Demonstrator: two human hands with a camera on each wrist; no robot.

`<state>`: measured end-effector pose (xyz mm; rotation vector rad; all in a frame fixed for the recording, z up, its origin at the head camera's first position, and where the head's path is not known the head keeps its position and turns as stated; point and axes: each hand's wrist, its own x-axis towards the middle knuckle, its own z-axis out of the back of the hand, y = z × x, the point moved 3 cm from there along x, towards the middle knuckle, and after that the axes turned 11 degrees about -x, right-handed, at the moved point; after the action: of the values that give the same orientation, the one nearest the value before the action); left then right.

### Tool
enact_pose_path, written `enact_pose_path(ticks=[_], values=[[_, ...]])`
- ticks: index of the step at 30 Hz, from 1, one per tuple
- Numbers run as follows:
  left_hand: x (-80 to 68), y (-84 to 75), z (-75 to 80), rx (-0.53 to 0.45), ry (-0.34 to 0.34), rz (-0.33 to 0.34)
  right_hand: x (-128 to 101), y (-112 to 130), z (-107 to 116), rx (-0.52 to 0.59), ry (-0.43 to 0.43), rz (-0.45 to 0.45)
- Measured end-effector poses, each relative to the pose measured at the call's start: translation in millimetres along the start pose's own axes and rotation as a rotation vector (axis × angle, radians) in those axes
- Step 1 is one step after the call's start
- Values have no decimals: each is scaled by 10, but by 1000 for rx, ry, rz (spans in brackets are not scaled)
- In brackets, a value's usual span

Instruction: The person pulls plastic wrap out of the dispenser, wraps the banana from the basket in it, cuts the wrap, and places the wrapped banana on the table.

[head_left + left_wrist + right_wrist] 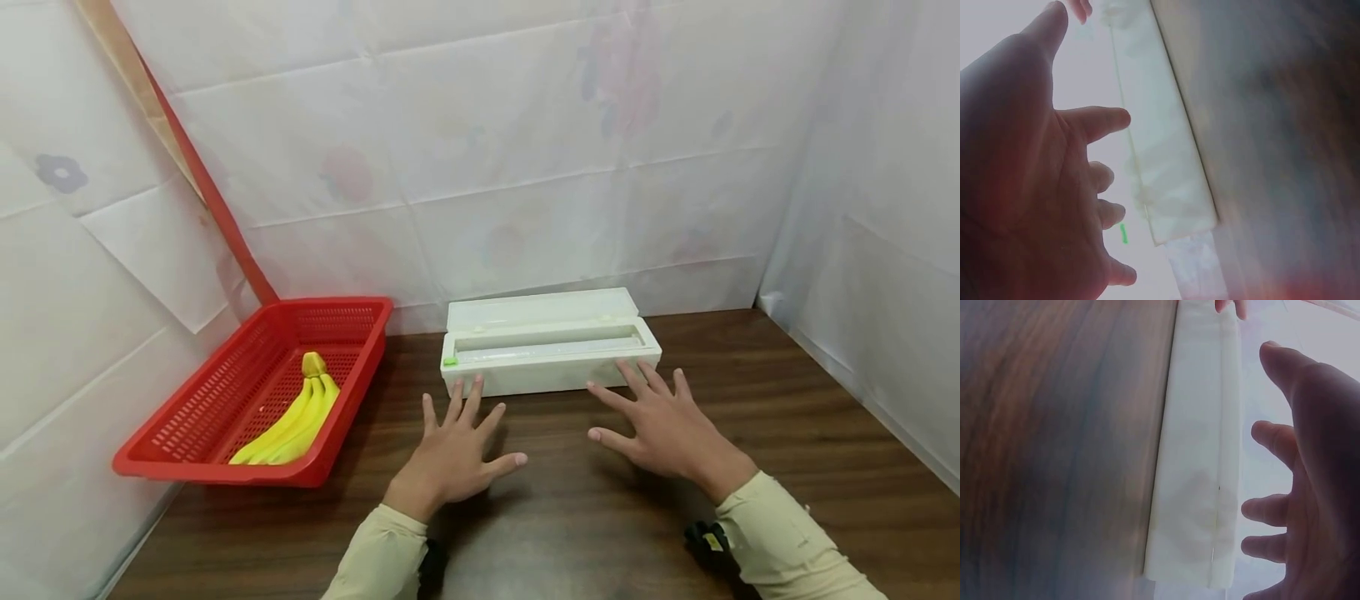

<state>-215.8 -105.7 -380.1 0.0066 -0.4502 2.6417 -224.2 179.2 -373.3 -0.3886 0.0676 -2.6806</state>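
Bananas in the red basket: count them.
3 show, in one bunch of bananas lying along the red basket, left of the white box and both hands; more could be hidden beneath.

I see smooth white plastic box (pixel 550 350), red plastic basket (pixel 225 408) full of holes, shiny dark wood table (pixel 787 400).

no readable text, labels, brands or numbers on any surface in view
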Motion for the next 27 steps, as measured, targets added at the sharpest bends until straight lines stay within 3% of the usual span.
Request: enact_pose_path(ticks=[9, 17, 22, 27], values=[[62, 2, -1, 12, -20, -3, 37, -57, 18, -5, -21, 4], [116, 10, 28, 14, -51, -45, 107, -65, 37, 28, -12, -3], [131, 22, 31, 40, -107, -98, 159, -64, 39, 61, -24, -4], [173, 10, 66, 67, -176, -146, 201, -84, 61, 75, -89, 33]])
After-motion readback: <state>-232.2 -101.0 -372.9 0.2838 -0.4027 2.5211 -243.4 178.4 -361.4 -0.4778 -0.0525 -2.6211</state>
